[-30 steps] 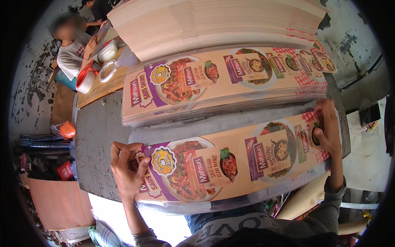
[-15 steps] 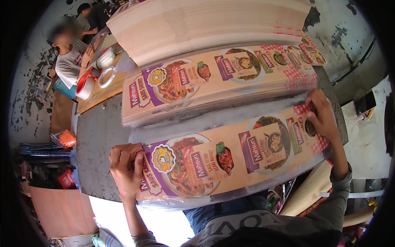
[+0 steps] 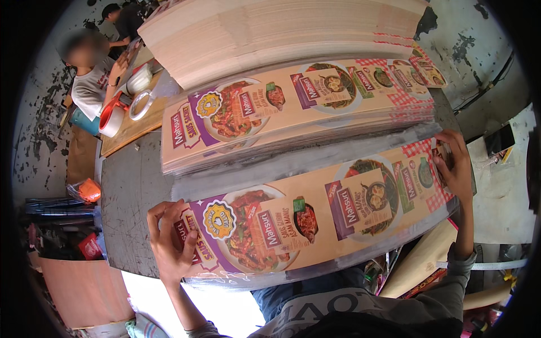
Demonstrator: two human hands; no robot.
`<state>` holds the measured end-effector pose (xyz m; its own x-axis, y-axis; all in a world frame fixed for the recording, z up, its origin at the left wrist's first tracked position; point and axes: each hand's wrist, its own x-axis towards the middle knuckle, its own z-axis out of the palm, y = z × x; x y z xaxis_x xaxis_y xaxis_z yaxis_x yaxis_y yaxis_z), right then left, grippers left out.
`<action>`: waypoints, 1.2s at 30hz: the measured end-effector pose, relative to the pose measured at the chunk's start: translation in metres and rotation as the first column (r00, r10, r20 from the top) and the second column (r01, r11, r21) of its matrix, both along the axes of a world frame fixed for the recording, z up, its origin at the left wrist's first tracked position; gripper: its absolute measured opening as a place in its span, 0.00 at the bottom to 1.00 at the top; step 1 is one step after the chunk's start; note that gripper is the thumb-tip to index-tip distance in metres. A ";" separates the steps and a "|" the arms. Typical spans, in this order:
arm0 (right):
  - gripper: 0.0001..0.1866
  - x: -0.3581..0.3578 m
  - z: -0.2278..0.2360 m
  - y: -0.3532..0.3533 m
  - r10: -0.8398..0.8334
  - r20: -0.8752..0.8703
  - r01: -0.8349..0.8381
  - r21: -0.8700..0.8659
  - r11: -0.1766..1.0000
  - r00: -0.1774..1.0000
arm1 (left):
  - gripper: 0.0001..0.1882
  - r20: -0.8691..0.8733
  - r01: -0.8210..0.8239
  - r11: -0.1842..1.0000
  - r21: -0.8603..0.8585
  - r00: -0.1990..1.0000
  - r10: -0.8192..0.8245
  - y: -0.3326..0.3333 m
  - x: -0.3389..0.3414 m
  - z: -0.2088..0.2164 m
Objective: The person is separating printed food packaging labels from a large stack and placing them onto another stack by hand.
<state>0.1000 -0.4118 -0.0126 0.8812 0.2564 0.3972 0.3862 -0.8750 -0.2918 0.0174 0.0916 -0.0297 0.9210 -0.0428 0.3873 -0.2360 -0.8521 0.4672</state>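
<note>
From where I sit, the long tan printed card sheet [image 3: 315, 225] with a purple left end and red-checked right end lies lengthwise just in front of the person's body, above the near edge of the dark grey scuffed table [image 3: 129, 197]. Clear glossy plastic film [image 3: 242, 183] shows along its long edges (I can't tell whether the sheet is inside it or on top). The left hand [image 3: 171, 239] grips the left end, thumb on the printed face; the right hand [image 3: 453, 169] grips the right end, fingers curled. Holding both short ends probably keeps it straight and level.

Just beyond sits a neat pile of matching tan printed sheets [image 3: 208, 147], and behind that a tall pale cardboard stack [image 3: 270, 42], which I judge limits forward reach. To the left, a white tape roll in a red dispenser [image 3: 112, 118] stands on the brown wooden table [image 3: 127, 139], near a co-worker in a pale shirt [image 3: 89, 90].
</note>
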 end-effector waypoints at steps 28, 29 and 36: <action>0.16 0.010 -0.008 -0.003 -0.026 0.056 0.027 -0.017 0.999 0.998 | 0.11 0.033 -0.068 0.986 0.154 0.997 0.063 -0.008 0.018 0.005; 0.16 0.011 -0.005 0.000 0.037 0.030 -0.036 -0.023 0.999 0.999 | 0.11 0.045 -0.044 0.982 0.181 0.998 0.037 -0.011 0.020 0.008; 0.11 0.007 0.000 0.056 0.154 -0.060 -0.151 0.048 0.987 0.986 | 0.09 -0.044 0.100 0.993 0.066 0.994 -0.097 -0.017 0.029 0.008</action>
